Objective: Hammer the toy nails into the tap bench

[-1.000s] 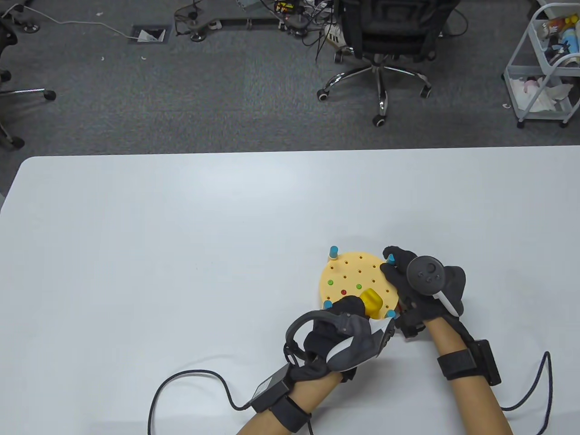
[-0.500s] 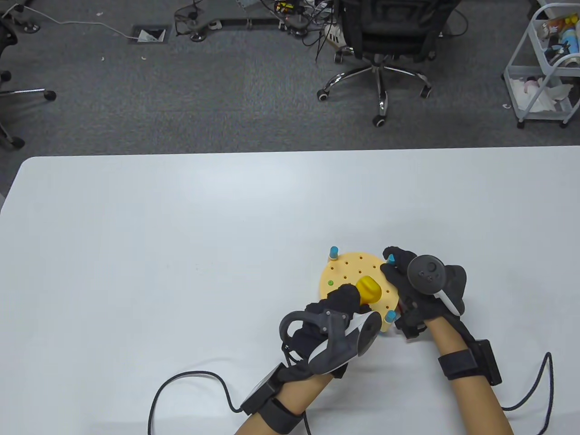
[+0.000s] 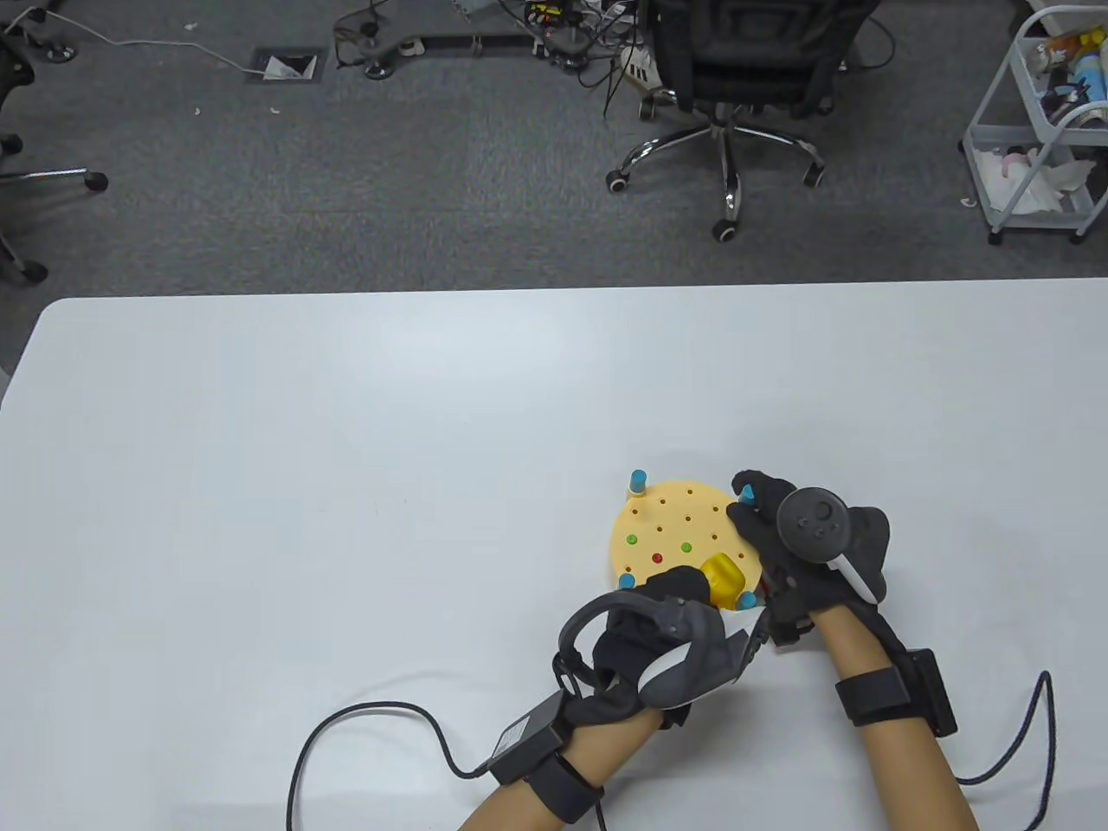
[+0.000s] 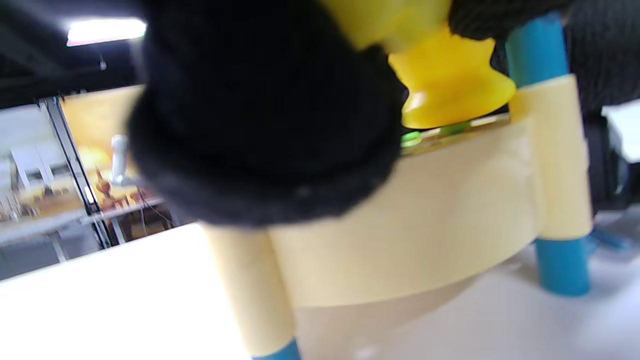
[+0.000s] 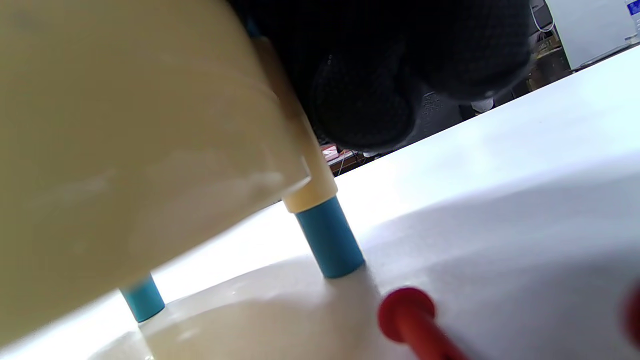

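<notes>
The round yellow tap bench (image 3: 666,519) stands on blue legs near the table's front. Two green nails (image 3: 686,547) and a red nail (image 3: 656,557) sit in its top. My left hand (image 3: 671,595) grips the toy hammer, whose yellow head (image 3: 724,578) is over the bench's near edge. In the left wrist view the hammer head (image 4: 450,85) hangs just above the bench rim (image 4: 400,230), below my gloved fingers (image 4: 260,110). My right hand (image 3: 762,524) holds the bench's right side. Its fingers (image 5: 370,100) show beside the bench wall (image 5: 125,125).
A red peg-like piece (image 5: 405,315) lies on the table by a blue bench leg (image 5: 330,240), under my right hand. Cables trail from both wrists toward the table's front edge (image 3: 372,718). An office chair (image 3: 736,78) and a white cart (image 3: 1039,130) stand beyond the table.
The left hand swung the hammer head forward onto the middle of the bench, then drew it back to the near edge. The right hand and bench have stayed put.
</notes>
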Demonstrator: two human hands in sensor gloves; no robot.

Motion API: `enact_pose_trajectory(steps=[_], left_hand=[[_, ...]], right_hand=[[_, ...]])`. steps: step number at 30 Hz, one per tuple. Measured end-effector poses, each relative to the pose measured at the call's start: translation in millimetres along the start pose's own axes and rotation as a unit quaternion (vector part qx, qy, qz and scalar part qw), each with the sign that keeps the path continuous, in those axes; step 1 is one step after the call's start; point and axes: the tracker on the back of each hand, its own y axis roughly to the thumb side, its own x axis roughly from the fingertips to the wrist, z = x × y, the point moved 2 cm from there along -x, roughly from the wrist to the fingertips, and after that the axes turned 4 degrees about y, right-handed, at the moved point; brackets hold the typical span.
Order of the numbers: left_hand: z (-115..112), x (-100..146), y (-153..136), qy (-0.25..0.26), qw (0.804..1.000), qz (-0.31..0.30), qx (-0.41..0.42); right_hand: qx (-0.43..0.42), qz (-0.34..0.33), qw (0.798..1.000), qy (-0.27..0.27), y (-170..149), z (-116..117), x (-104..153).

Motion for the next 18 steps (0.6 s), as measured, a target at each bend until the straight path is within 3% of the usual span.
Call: enact_pose_trajectory(steps=[4,6,9,13,15,18], left_hand=[[38,10,-30,0.103,0.989,0.042,0.097],[46,9,-47,0.130,0.979,0.059,0.146],[43,6,-71,0.130,0.969,0.088,0.192],[27,4,-98,0.125,0.961,0.121,0.217],[19,2,-104,0.112,0.962,0.129,0.214],[13,0,-107,0.109,0.962,0.136,0.210]], right_hand=[[-0.005,0.000,1.000,0.004,0,0,0],[0.000,0.000,1.000,0.004,-1,0,0],[-0.003,-0.003,0.999,0.046,-5,-7,1],[-0.046,0.033,0.998,-0.005,-26,-39,10],[-0.008,0.055,0.998,0.000,-38,-44,14],[0.090,0.071,0.991,0.073,-45,-28,18]])
